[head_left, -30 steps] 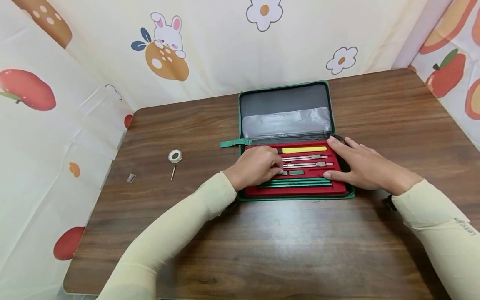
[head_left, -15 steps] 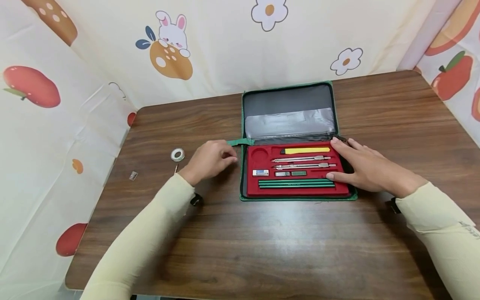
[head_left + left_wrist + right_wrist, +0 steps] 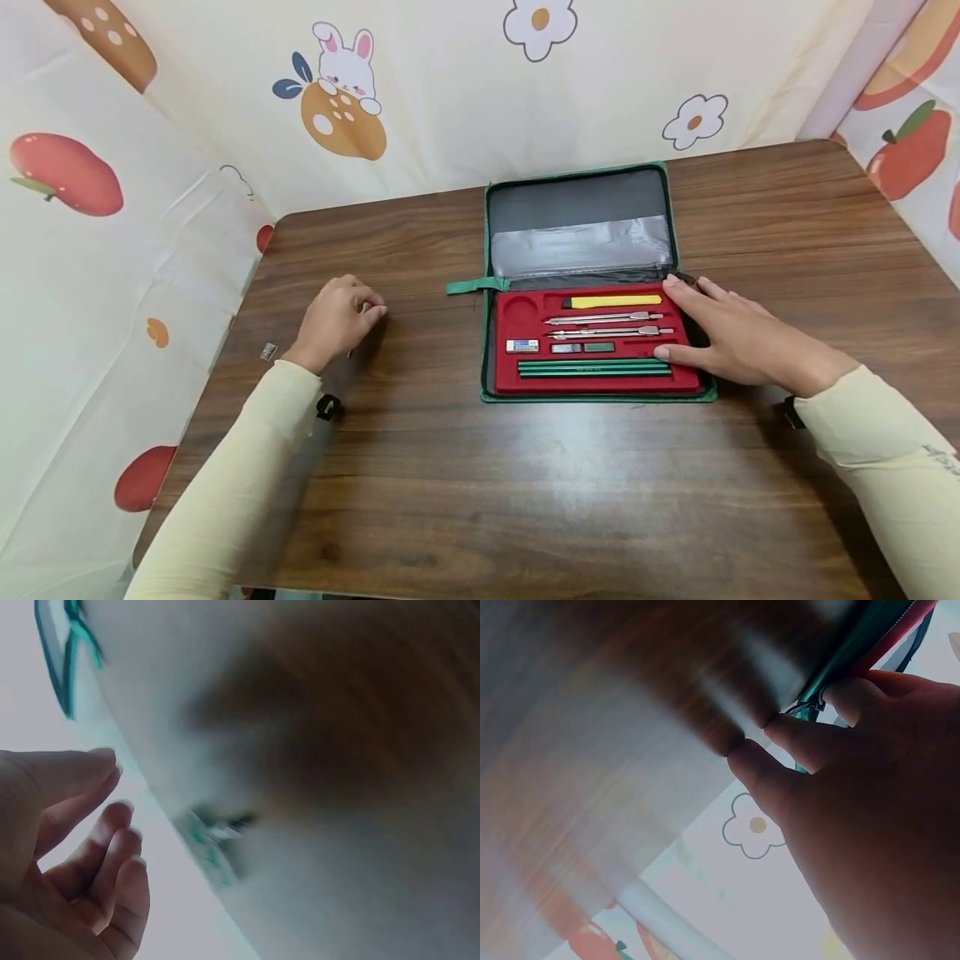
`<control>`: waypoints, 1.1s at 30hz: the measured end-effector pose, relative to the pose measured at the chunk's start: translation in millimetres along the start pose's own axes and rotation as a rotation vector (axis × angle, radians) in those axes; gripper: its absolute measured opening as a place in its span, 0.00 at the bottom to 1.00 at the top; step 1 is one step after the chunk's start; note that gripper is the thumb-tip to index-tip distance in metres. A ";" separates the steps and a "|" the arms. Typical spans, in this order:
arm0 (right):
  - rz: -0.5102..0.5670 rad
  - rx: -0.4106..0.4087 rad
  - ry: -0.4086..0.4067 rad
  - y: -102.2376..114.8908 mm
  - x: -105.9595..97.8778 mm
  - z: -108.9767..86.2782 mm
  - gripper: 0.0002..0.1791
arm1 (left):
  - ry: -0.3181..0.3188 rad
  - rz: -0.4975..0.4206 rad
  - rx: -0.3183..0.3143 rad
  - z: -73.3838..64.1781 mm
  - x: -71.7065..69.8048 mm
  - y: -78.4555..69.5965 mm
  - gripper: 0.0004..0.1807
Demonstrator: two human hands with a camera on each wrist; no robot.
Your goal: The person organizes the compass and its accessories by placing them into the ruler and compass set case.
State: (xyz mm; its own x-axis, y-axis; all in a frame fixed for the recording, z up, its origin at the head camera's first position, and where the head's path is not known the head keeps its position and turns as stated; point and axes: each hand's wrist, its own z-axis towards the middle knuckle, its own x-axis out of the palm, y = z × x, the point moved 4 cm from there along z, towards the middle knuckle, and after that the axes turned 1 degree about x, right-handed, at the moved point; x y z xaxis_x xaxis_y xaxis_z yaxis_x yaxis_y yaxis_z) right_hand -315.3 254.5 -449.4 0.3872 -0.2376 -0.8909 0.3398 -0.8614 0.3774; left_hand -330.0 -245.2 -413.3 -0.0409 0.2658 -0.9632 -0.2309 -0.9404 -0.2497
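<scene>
My left hand [image 3: 337, 321] hovers over the left part of the table, above where a small white tape-like roll lay; the hand hides the roll in the head view. In the left wrist view its fingers are loosely bent with nothing between them, and a blurred white-and-green thing [image 3: 214, 851], perhaps that roll, lies apart from them. My right hand [image 3: 723, 333] rests spread on the right edge of an open green zip case [image 3: 577, 398]. In the case's red tray [image 3: 506, 379] lie a yellow cutter [image 3: 615, 301], two metal compasses [image 3: 611, 325], an eraser [image 3: 522, 346] and green pencils [image 3: 592, 367].
Two small pieces, one silvery and one green box [image 3: 598, 347], sit mid-tray. The tray's upper left has a round recess [image 3: 520, 310]. A green strap [image 3: 476, 286] sticks out left of the case. A small clear piece [image 3: 268, 351] lies near the table's left edge. A printed curtain stands behind.
My left hand has moved left from the case to over the small roll, uncovering the eraser and the tray's left part. The right hand stays on the case edge.
</scene>
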 end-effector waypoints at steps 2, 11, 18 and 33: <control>-0.003 -0.002 0.000 0.0 -0.6 -0.5 0.60 | -0.026 0.013 -0.018 -1.4 -0.1 7.9 0.07; 0.012 0.014 0.004 0.1 -1.4 0.2 0.61 | 0.077 0.044 -0.147 -5.0 1.3 25.9 0.19; 0.006 0.017 0.007 -0.7 -1.1 -0.1 0.61 | 0.199 0.078 -0.191 -3.7 3.4 28.3 0.25; 0.006 0.013 0.005 -0.5 -1.0 0.6 0.60 | 0.162 0.069 -0.071 10.1 2.0 -20.8 0.24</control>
State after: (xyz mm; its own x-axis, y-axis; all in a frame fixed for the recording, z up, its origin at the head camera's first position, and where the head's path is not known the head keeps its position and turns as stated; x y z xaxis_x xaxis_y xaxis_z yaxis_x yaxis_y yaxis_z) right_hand -316.4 255.0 -448.9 0.3940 -0.2407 -0.8871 0.3264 -0.8656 0.3798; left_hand -335.1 -223.0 -409.1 0.1043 0.1677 -0.9803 -0.1633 -0.9694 -0.1832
